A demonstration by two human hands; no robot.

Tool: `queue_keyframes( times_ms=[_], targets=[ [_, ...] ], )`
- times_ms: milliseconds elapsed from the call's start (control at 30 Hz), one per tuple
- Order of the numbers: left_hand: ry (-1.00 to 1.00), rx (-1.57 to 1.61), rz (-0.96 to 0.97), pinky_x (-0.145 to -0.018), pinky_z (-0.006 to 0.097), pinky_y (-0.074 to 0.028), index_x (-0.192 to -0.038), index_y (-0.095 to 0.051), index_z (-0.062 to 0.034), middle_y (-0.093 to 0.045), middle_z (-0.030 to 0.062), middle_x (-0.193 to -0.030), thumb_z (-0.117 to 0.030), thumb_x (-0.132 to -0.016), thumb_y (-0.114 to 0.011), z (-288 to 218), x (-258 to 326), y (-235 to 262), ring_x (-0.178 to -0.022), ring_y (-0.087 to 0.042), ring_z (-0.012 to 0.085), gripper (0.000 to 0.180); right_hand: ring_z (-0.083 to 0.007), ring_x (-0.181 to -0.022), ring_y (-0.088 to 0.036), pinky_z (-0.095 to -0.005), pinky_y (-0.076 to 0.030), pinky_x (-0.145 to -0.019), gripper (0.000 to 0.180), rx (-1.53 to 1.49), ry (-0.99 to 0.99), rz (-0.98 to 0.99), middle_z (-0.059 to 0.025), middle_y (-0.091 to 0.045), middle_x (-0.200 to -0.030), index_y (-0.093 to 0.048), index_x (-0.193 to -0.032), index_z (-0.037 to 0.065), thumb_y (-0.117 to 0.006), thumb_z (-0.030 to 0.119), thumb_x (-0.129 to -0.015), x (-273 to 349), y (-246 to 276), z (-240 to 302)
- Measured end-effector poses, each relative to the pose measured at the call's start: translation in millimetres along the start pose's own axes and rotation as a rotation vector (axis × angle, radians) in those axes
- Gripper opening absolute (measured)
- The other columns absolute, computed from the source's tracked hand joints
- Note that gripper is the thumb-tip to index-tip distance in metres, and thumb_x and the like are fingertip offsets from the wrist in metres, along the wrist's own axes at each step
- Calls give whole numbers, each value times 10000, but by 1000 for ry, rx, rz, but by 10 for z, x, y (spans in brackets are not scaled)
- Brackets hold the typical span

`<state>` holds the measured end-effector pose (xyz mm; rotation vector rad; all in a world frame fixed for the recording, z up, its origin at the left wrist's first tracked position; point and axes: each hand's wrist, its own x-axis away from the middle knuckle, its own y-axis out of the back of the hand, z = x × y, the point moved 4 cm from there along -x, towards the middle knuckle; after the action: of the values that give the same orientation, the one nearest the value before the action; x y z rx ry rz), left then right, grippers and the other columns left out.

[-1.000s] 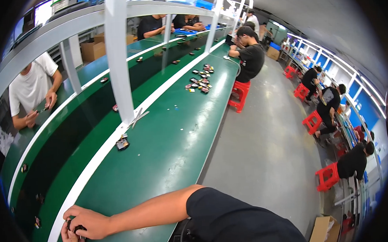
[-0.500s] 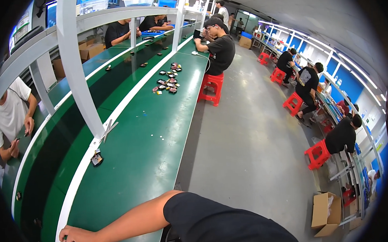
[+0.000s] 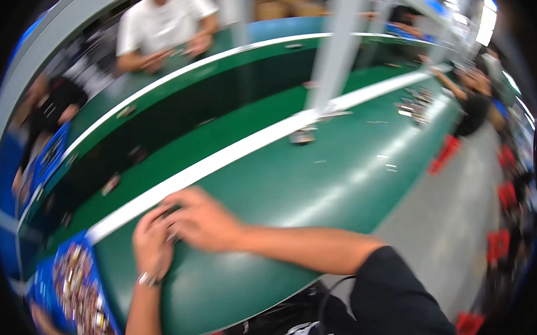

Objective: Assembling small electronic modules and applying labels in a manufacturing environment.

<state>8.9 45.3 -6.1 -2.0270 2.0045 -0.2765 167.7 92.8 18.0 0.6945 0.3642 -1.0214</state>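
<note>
Over the near part of the green bench, my left hand [image 3: 153, 244], with a metal watch band at its wrist, meets my right hand [image 3: 204, 223]. The fingers of both are bent together around a small dark part [image 3: 171, 212]. Motion blur and the fingers hide most of it, so its kind is unclear. Left of my left forearm, a blue tray [image 3: 99, 259] holds many small dark and pinkish pieces. A small dark piece with a pale top [image 3: 302, 135] lies beyond my hands, beside the white rail [image 3: 220, 163].
Past the rail runs a green conveyor belt [image 3: 231, 130] with scattered small parts. A grey post [image 3: 334, 51] rises from the rail. More small parts [image 3: 418, 106] lie at the bench's far right. Several people sit around, one in white [image 3: 163, 25] across the belt.
The view has swung left and blurred. My left hand and the blue tray have come into sight. My right hand, earlier at the lower left edge, now appears nearer the middle, against my left.
</note>
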Motion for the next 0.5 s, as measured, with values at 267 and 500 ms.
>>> queue_keyframes(
  times_ms=[267, 500],
  targets=[
    [44, 73, -25, -871, 315, -548, -1250, -540, -2, -630, 120, -1201, -172, -966, -621, -45, 135, 184, -1037, -637, 179, 341, -244, -971, -572, -341, -511, -753, 166, 53, 114, -39, -81, -587, -1045, -685, -912, 57, -736, 17, -759, -137, -35, 256],
    [72, 124, -2, -866, 337, -570, -1269, -527, -5, -640, 101, -1150, -189, -981, -601, -23, 87, 87, -1016, -651, 185, 350, -224, -815, -587, -332, -497, -622, 154, 161, 129, -108, -68, -566, -909, -649, -899, 32, -721, 9, -764, -128, -41, 237]
  ],
)
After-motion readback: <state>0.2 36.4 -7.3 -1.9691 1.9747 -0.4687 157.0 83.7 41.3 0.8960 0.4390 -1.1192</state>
